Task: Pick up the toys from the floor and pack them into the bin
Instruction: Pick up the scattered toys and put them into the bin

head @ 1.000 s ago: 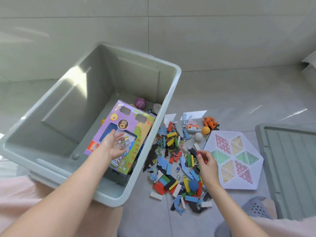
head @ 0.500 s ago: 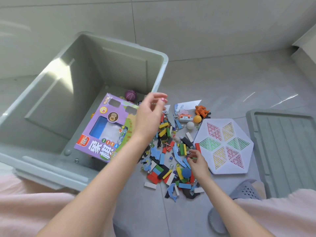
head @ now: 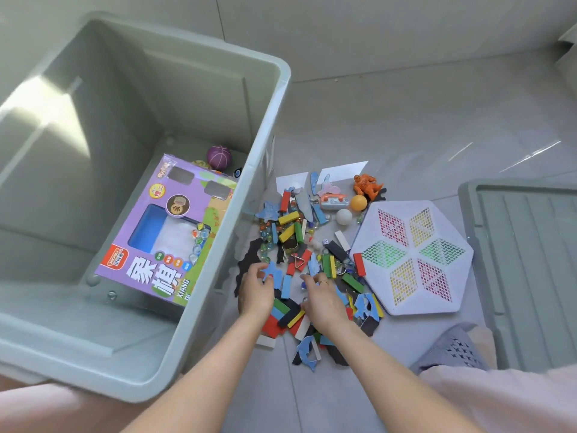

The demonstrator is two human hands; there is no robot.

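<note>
Both hands were down in the heap of toys [head: 307, 257] on the floor [head: 406, 126], just beside the bin [head: 274, 98]. The left hand [head: 256, 293] had its fingers curled over a blue puzzle piece [head: 271, 273] at the near left edge of the heap, seemingly pinching it. The right hand [head: 323, 303] lay over the middle of the heap with fingers bent down among the blocks; whether it already had hold of anything I could not tell.

The heap looked like light stuff: small wooden blocks in red, yellow, green and blue, flat foam or card puzzle shapes, and glass marbles scattered between them. The blocks seemed stiff and easy to scoop by the handful. The flat pieces would likely need a fingernail under an edge, lying tight on the smooth tile. The marbles were the slippery ones and would probably roll away if nudged, so cupping them seemed wiser than pinching. Farther off sat an orange figure [head: 367, 184], an orange ball [head: 358, 202] and a white ball [head: 344, 216], all near a white hexagonal board [head: 412, 257] that touched the heap's right side.

The bin was deep and mostly bare inside. It held a purple game box [head: 168, 232] lying tilted on the bottom with a few marbles on its window, and a small purple ball [head: 219, 156] behind it. The bin's lid [head: 527, 260] lay on the floor to the right
</note>
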